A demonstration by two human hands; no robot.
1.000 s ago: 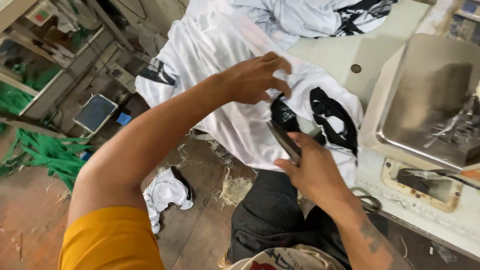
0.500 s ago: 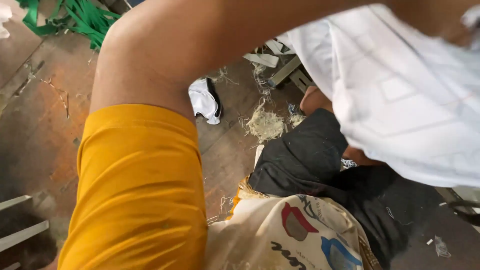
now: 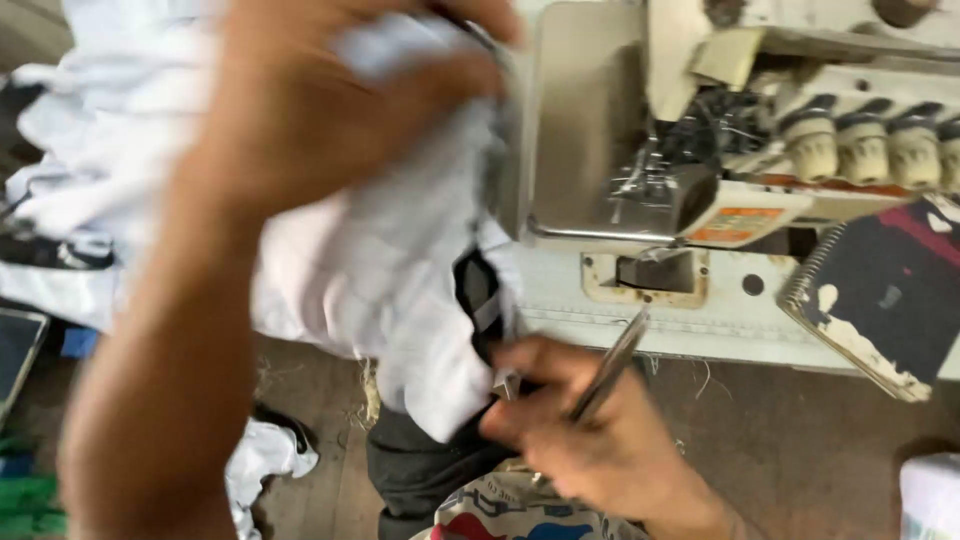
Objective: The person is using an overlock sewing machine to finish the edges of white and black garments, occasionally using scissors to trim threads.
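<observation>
While the left hand (image 3: 330, 110) was bunched shut on the white garment (image 3: 390, 270), lifting it just in front of the sewing machine (image 3: 700, 150), the right hand (image 3: 590, 430) sat lower, its grip closed around a thin metal tool (image 3: 608, 368), tweezers or snips, blur too heavy for me to tell which. Right fingertips also pinched the garment's lower edge near a dark trim strip (image 3: 480, 300). Garment hung off the counter (image 3: 720, 310) edge, part draped down toward the dark-trousered lap (image 3: 420, 470). Spiral notebook (image 3: 880, 300) lay on the counter to the right of the machine, overhanging its edge. Fabric scrap (image 3: 262, 455) on the floor (image 3: 800, 440) below. Risks as I read them: tool tip pointed up toward the presser area, close to the cloth, so a slip could snag or nick the fabric or a finger. Loose bulk in the left hand sat right against the machine's metal plate; slack could catch on it. Hanging portion could drag onto the dirty floor. Notebook could get knocked off if the garment swept right.
</observation>
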